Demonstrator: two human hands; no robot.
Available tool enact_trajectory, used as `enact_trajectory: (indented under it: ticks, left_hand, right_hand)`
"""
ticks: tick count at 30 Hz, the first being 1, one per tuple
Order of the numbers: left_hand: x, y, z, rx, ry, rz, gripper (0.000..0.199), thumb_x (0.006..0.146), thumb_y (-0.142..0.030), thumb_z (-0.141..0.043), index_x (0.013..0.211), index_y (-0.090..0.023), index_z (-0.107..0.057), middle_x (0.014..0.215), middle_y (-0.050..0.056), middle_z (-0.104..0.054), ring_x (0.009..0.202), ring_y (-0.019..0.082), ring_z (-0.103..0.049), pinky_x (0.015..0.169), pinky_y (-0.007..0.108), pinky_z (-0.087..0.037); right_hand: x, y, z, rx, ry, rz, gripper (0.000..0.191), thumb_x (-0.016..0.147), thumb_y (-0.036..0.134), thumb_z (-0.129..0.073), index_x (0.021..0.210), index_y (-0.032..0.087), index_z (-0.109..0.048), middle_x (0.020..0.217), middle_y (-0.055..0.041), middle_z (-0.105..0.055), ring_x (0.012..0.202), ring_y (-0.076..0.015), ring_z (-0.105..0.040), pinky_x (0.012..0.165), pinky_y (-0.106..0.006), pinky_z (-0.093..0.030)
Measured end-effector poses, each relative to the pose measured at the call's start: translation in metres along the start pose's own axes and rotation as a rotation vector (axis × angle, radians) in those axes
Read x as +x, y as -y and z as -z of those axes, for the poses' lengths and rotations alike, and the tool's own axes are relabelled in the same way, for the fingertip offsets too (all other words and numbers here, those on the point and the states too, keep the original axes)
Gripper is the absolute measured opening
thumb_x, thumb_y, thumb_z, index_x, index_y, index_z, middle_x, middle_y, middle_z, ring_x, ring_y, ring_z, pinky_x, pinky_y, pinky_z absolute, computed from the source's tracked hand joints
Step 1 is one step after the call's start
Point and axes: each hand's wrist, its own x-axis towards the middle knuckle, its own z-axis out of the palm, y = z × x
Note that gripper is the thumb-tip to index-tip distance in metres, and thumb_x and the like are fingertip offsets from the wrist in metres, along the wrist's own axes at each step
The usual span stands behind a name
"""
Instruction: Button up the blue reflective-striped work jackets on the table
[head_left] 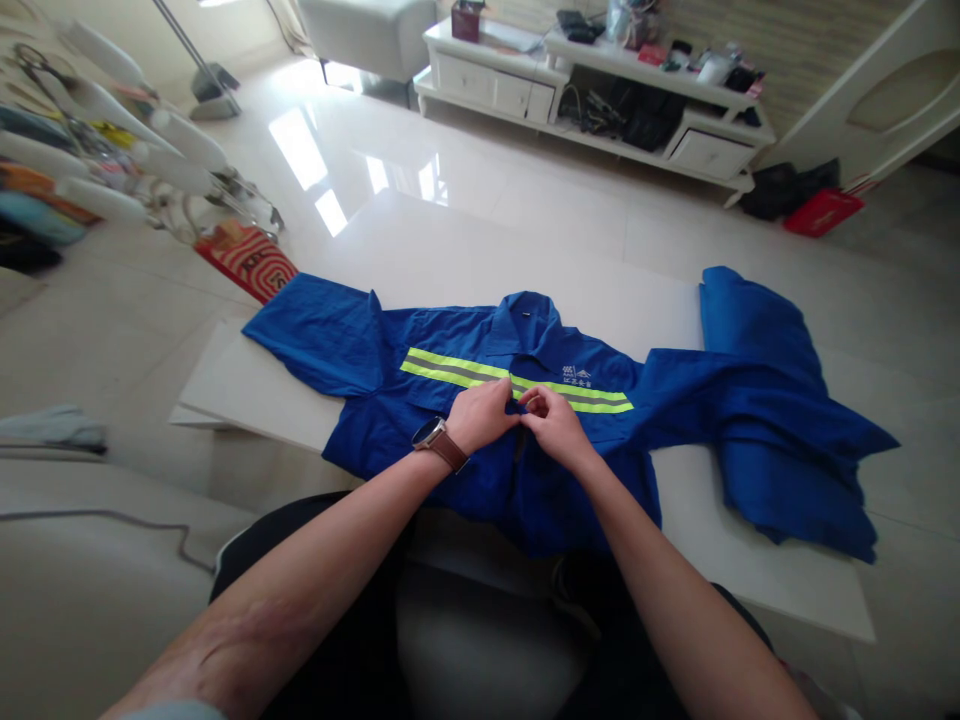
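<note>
**While the jacket [499, 490] lies spread, we tend to its front**

As we face the surface [780, 575], the blue jacket rests on it front side up, its collar [525, 335] pointing away from us and its hem towards our lap. Our left hand [484, 415], with a watch [441, 440] at the wrist, and our right hand [556, 430] meet near the middle of the chest, by the bright stripe [450, 372]. Both are nearly closed, fingers curled in and tips close together, and they seem to pinch the edges of the front opening [517, 455]. Whether a button or a zip sits between the fingertips, we cannot tell.

We judge the step in hand to be joining the two front edges, though undoing them would look much the same. The next move, as we read it, calls for one hand to hold the cloth steady while the other finishes at this spot; a sideways pull could set the edges out of line.

The left sleeve [315, 330] lies bent near a red bag [251, 262], while the right sleeve [697, 395] stretches over a cloth roll [765, 310], so we would mind any drag there.
</note>
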Motion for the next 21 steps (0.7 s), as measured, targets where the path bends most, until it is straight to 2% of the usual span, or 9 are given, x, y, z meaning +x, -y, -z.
enact_trajectory:
  ticks: [4, 9, 14, 21]
  left_hand:
    - [0.002, 0.000, -0.005, -0.050, -0.062, -0.031, 0.016, 0.086, -0.024, -0.064, 0.101, -0.021, -0.060, 0.100, 0.006, -0.073, 0.091, 0.022, -0.067, 0.073, 0.030, -0.044]
    - [0.007, 0.003, -0.006, -0.113, -0.096, -0.070, 0.011, 0.082, -0.013, -0.061, 0.090, -0.021, -0.064, 0.092, 0.004, -0.072, 0.087, 0.021, -0.065, 0.071, 0.029, -0.043]
    - [0.009, 0.003, -0.003, -0.173, -0.111, -0.093, 0.013, 0.080, -0.013, -0.062, 0.088, -0.019, -0.070, 0.091, 0.005, -0.074, 0.085, 0.020, -0.065, 0.073, 0.029, -0.045]
    - [0.010, 0.002, -0.001, -0.191, -0.097, -0.076, 0.018, 0.079, -0.014, -0.062, 0.089, -0.018, -0.076, 0.089, 0.006, -0.076, 0.083, 0.021, -0.066, 0.075, 0.030, -0.048]
  right_hand:
    - [0.001, 0.000, 0.003, 0.069, -0.006, -0.027, 0.020, 0.066, 0.023, -0.062, 0.086, 0.021, -0.061, 0.063, 0.0057, -0.053, 0.059, -0.0142, -0.051, 0.057, -0.026, -0.038]
    - [0.001, 0.002, 0.010, -0.154, -0.118, 0.003, 0.016, 0.072, 0.020, -0.064, 0.086, 0.019, -0.070, 0.065, 0.0026, -0.062, 0.062, -0.0155, -0.057, 0.063, -0.028, -0.041]
    - [-0.001, 0.006, 0.012, -0.294, -0.098, 0.130, 0.010, 0.082, 0.023, -0.066, 0.084, 0.019, -0.075, 0.071, -0.0021, -0.069, 0.067, -0.0178, -0.061, 0.068, -0.030, -0.043]
    - [0.001, 0.001, 0.012, -0.368, -0.094, 0.232, 0.017, 0.087, 0.017, -0.060, 0.087, 0.019, -0.077, 0.086, -0.0061, -0.073, 0.076, -0.0194, -0.064, 0.073, -0.031, -0.045]
